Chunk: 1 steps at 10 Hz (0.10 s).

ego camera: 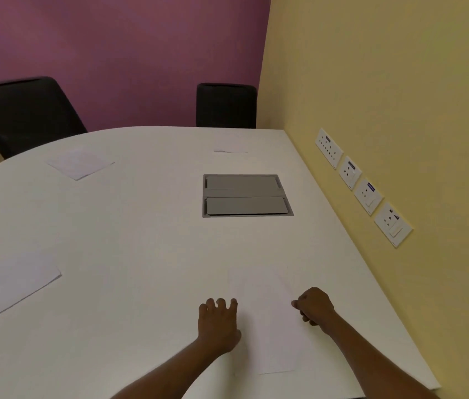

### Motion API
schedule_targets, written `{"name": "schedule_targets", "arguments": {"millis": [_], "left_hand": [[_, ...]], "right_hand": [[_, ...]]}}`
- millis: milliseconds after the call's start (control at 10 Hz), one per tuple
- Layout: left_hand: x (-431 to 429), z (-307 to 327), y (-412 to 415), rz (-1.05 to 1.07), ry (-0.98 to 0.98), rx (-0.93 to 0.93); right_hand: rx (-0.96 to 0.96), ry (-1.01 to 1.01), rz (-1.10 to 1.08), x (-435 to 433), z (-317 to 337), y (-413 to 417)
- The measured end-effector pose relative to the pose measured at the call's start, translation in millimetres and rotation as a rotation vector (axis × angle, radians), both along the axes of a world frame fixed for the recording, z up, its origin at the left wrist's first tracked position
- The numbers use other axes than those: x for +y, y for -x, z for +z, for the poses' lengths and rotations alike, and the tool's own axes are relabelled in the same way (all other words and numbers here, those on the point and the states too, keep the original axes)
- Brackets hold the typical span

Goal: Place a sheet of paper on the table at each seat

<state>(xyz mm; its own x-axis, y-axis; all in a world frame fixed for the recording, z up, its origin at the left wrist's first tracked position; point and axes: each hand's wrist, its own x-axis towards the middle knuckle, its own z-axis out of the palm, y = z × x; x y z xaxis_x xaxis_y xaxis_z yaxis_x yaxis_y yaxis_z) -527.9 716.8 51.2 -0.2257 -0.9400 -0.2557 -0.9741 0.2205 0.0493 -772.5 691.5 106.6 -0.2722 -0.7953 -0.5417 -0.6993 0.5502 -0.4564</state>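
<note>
A white sheet of paper (265,321) lies flat on the white table (129,231) at the near edge, between my hands. My left hand (218,323) rests palm down with fingers spread along the sheet's left edge. My right hand (314,306) is curled at the sheet's right edge, thumb and fingers pinched together; whether it grips the paper is unclear. Three more sheets lie on the table: one at the near left (8,286), one at the far left (80,162), one at the far side (231,146).
A grey cable hatch (246,195) is set flush into the table's middle. Two black chairs stand at the far side, left (22,113) and right (226,105). The yellow wall on the right, touching the table's edge, carries several socket plates (364,187).
</note>
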Motion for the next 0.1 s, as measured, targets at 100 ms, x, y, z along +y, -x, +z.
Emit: {"name": "schedule_targets", "arguments": {"millis": [100], "left_hand": [[8.2, 17.5, -7.2, 0.053, -0.002, 0.027]], "right_hand": [[-0.134, 0.104, -0.021, 7.9, 14.9, -30.0]]}}
